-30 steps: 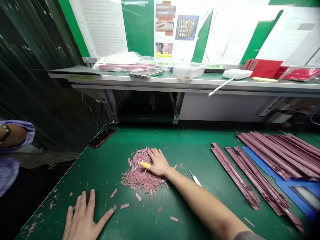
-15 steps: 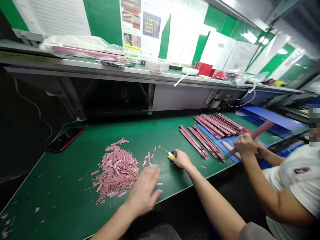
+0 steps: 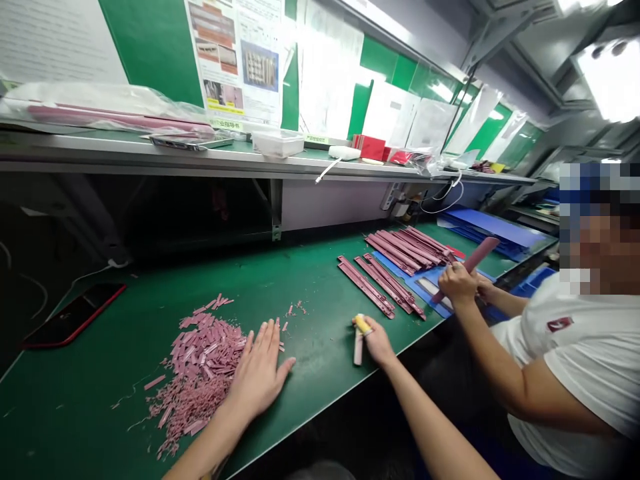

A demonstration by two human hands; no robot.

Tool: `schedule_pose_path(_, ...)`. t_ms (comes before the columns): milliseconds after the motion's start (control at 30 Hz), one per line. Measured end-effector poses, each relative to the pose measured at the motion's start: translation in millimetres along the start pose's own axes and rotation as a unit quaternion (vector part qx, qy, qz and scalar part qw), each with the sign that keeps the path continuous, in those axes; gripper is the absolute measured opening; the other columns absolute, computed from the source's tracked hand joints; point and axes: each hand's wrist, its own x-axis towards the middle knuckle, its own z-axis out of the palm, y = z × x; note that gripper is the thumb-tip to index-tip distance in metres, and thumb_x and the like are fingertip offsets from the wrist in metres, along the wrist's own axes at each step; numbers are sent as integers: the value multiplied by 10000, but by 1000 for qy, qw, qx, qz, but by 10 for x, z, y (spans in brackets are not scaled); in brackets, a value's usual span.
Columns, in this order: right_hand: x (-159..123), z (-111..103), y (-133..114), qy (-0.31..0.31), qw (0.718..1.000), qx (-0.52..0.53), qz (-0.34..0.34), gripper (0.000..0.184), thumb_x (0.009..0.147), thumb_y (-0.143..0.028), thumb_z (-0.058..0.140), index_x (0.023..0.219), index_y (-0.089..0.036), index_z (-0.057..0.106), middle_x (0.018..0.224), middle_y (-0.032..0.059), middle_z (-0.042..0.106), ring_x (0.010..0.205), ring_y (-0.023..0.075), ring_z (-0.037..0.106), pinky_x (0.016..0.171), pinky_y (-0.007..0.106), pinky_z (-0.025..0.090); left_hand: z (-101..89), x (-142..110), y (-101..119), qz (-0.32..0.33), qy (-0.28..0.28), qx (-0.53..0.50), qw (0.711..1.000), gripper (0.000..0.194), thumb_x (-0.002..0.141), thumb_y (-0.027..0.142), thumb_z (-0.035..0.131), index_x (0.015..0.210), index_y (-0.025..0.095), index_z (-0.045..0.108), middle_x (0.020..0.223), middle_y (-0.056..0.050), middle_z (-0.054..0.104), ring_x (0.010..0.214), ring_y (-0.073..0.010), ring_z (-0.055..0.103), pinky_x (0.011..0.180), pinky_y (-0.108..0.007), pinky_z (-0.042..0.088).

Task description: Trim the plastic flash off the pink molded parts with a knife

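Observation:
My left hand (image 3: 261, 373) lies flat with its fingers spread, along the right edge of a heap of pink strips and shavings (image 3: 206, 353). A few loose pink bits (image 3: 290, 311) lie just beyond its fingertips. My right hand (image 3: 379, 341) is closed around a small hand tool with a yellow band (image 3: 363, 325). A pale, flat length (image 3: 358, 349) hangs below the band; whether it is part of the tool I cannot tell. Past the right hand, several long pink strips (image 3: 367, 285) lie on the green table (image 3: 305, 393).
A co-worker's hands (image 3: 460, 283) hold a long pink piece (image 3: 481, 255) at the right. Behind the strips lies a pile of pink pieces (image 3: 407, 247) on blue sheets. A phone (image 3: 75, 315) rests at the left. A shelf (image 3: 235, 163) runs along the back.
My view has turned to the right. My left hand has come down flat against the heap, moving the loose bits beside it. My right hand has drawn back, and its tool has turned.

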Motion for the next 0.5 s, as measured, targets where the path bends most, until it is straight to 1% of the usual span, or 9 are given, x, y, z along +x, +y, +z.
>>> schedule_pose_path(67,126,468,-211,-31,999,8,-30,271,932,-336,552,1126,-149,586,1117,67,611,953,200,616,822,398,523,-100,-6,-141,-26,15,5,1000,761,923,562,280,1470,34,237,1541,-176,191,1423,-318,176,1146,-529,189)
schedule_pose_path(133,297,916,-493,-64,996,13,-62,266,933,-330,551,1128,-153,588,1139,72,606,987,207,607,848,413,513,-209,-97,-275,-38,28,10,999,737,926,545,301,1472,53,250,1544,-160,204,1425,-304,174,1143,-511,217)
schedule_pose_path(233,458,1514,-953,-123,986,22,-107,264,932,-327,553,1129,-154,588,1148,74,604,992,206,606,852,415,512,-352,-390,-439,-50,59,-5,997,669,925,498,368,1486,153,251,1551,-98,230,1424,-277,190,1130,-479,271)
schedule_pose_path(300,420,1838,-1224,-160,977,32,-135,254,932,-330,554,1100,-144,598,1094,64,624,944,194,622,825,399,522,-402,-653,-529,-69,88,-46,993,620,916,462,422,1474,223,298,1536,-61,289,1405,-275,255,1111,-461,317)
schedule_pose_path(367,329,2053,-1429,-185,968,45,-164,243,930,-334,559,1061,-137,612,1052,55,638,926,189,628,823,396,522,-409,-931,-607,-106,114,-102,983,568,901,448,462,1435,269,388,1500,-34,369,1370,-287,337,1087,-443,366)
schedule_pose_path(400,307,2108,-1505,-187,965,51,-176,240,933,-336,553,1050,-137,616,1046,53,640,932,191,627,830,399,519,-401,-1065,-635,-136,115,-133,975,542,895,453,470,1411,291,429,1475,-21,412,1341,-296,388,1056,-428,415)
schedule_pose_path(467,393,2127,-1633,-177,964,62,-188,246,941,-338,539,1066,-139,609,1060,56,635,949,195,623,837,402,517,-375,-1304,-654,-217,115,-203,948,503,891,478,462,1374,337,479,1414,-4,494,1247,-316,507,921,-381,544)
schedule_pose_path(500,517,2105,-1701,-167,966,65,-187,255,946,-338,530,1094,-142,598,1075,60,629,947,195,623,828,398,522,-362,-1401,-640,-257,121,-236,929,487,891,486,455,1360,362,492,1377,1,535,1187,-323,562,837,-363,590)
